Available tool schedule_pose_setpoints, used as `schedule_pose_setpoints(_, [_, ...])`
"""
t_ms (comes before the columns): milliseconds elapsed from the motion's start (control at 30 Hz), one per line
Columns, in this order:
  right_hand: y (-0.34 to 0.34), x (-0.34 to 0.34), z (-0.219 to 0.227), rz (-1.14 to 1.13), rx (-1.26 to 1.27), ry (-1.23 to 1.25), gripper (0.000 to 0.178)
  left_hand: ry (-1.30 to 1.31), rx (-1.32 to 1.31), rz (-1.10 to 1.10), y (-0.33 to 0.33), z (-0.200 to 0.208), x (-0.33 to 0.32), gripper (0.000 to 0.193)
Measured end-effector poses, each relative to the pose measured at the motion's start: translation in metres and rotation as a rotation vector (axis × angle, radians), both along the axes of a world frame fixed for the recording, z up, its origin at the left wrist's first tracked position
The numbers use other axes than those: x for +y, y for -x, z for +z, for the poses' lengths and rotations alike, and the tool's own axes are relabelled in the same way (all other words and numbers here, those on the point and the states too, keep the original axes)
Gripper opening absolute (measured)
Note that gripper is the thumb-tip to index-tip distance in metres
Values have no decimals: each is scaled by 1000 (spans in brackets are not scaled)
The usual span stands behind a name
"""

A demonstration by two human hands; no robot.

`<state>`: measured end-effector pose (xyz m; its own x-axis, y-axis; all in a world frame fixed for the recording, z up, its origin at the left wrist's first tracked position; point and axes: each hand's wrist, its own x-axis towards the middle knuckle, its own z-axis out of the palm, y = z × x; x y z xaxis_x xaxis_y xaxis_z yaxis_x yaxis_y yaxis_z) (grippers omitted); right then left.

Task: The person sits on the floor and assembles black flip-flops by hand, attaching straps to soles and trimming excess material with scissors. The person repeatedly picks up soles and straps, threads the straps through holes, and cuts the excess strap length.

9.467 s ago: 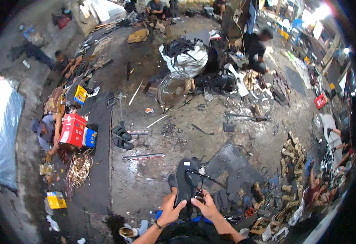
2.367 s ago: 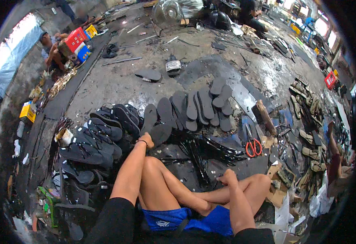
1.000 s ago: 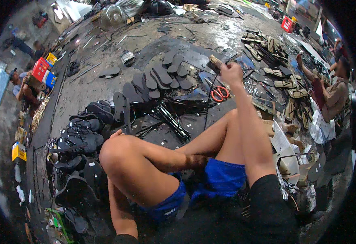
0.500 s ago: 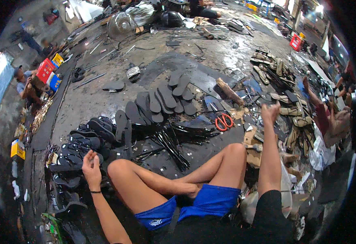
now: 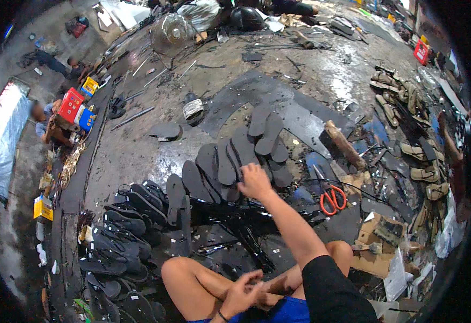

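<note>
My right hand [image 5: 255,182] is stretched forward over the flat dark foam soles [image 5: 242,146], its fingers at the near end of the overlapping row. Thumb and fingers look apart, and no sole is lifted. Above my crossed legs, my left hand [image 5: 243,290] hangs with loosely bent, parted fingers and nothing in it. Glossy black straps [image 5: 251,245] lie in a bundle between my legs and the soles, partly behind my right forearm. Finished-looking black flip-flops [image 5: 119,242] are lined up on the left.
Orange-handled scissors [image 5: 333,199] lie right of the soles, near a wooden block [image 5: 343,145]. Tan sandals [image 5: 423,161] are heaped at the far right, above torn cardboard [image 5: 372,261]. One loose sole [image 5: 165,130] is at the left. People sit by a red crate [image 5: 71,105].
My right hand has swung left from beside the tan sandals to the soles. My left hand has gone from the black flip-flops to above my lap. The view has shifted too.
</note>
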<state>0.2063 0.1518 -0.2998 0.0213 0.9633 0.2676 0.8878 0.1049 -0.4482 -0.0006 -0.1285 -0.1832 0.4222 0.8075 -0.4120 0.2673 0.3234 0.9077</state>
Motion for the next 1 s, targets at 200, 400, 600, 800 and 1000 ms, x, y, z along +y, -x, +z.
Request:
schedule_pose_setpoints(200, [57,24,-17,-221,-18,60,48,-6,165,-83,19,-14,-5,38])
schedule_pose_setpoints(400, [20,-103,69,75,953,336,22,-217,-277,774,51,44,83,73])
schedule_pose_setpoints(600, [60,-189,53,-34,812,623,30,-343,73,657,121,98,52,74])
schedule_pose_setpoints(800, [62,-186,-8,-222,184,509,33,-97,394,524,147,95,-65,73])
schedule_pose_setpoints(1000, [57,-203,-17,-192,265,655,25,-463,759,429,155,102,-64,66])
